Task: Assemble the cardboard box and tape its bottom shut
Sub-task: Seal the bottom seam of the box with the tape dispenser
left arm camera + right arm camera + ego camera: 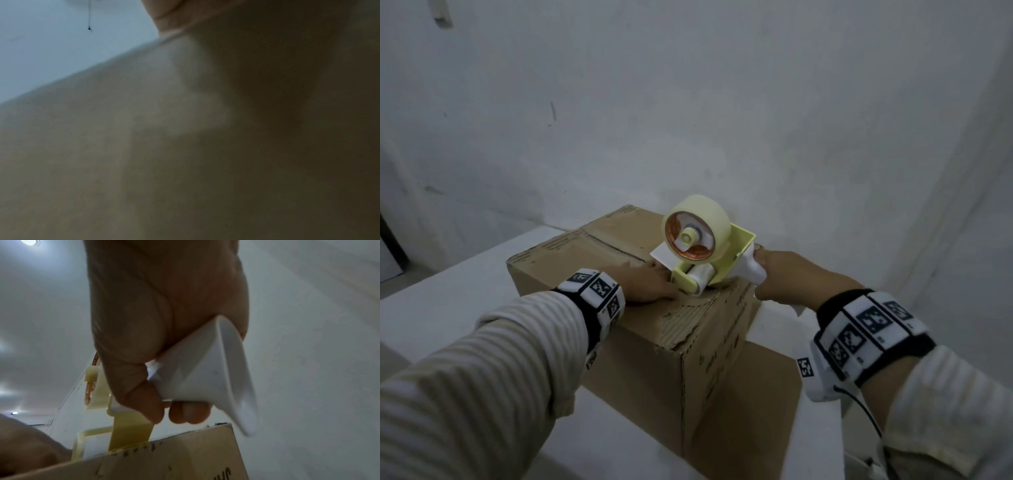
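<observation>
A brown cardboard box (592, 260) stands on a white surface, its closed flaps facing up with a seam running down the middle. My left hand (650, 286) lies flat on the near part of that top face, fingers straight. A pale yellow tape dispenser (702, 246) with a roll of cream tape sits at the box's near right edge, its front roller on the cardboard. My right hand (787, 277) grips its white handle (201, 374), fingers curled round it. The left wrist view shows only blurred cardboard (144, 162) close up.
The box rests on a white tabletop (448, 301) set against a white wall (722, 102). A second piece of brown cardboard (763, 394) lies under the box at the near right. A dark doorway edge (390, 240) is at the far left.
</observation>
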A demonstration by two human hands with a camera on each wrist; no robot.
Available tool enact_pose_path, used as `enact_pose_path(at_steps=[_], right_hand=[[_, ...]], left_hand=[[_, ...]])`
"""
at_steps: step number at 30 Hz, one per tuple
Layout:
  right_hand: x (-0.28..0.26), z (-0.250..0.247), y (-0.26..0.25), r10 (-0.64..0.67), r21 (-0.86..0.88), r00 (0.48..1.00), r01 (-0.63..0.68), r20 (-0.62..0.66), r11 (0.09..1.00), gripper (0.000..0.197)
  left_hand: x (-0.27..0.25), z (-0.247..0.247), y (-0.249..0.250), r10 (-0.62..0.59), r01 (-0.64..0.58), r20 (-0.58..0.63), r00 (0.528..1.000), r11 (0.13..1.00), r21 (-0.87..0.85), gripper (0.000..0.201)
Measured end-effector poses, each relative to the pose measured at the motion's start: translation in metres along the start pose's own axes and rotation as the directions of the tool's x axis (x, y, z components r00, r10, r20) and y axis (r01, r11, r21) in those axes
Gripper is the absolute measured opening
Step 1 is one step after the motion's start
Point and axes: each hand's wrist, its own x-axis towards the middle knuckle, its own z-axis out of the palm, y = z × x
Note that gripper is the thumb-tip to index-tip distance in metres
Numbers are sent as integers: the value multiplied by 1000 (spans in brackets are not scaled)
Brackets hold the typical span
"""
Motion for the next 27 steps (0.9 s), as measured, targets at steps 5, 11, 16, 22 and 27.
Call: enact_pose_path(at_steps=[5,11,16,22,27], right_hand=[[-2,8,3,54,44,997,-52,-50,998,19],[-12,17,10,69,91,995,-63,-67,994,31],[-36,4,23,101,120,991,-90,-91,989,20],[-52,-3,26,142,120,980,-126,-138,985,20],[-49,8,23,151,134,973,-129,-172,982,32]], left_hand=[[5,8,13,-5,5,-11,1000,999,52,67],[11,8,10,-50,49,30,998,999,23,73],[8,8,11,-49,49,21,999,999,-3,64],[-9,2,26,-37,37,-7,999,998,56,64],[-13,6,46,183,-181,-19,983,948,-262,108]])
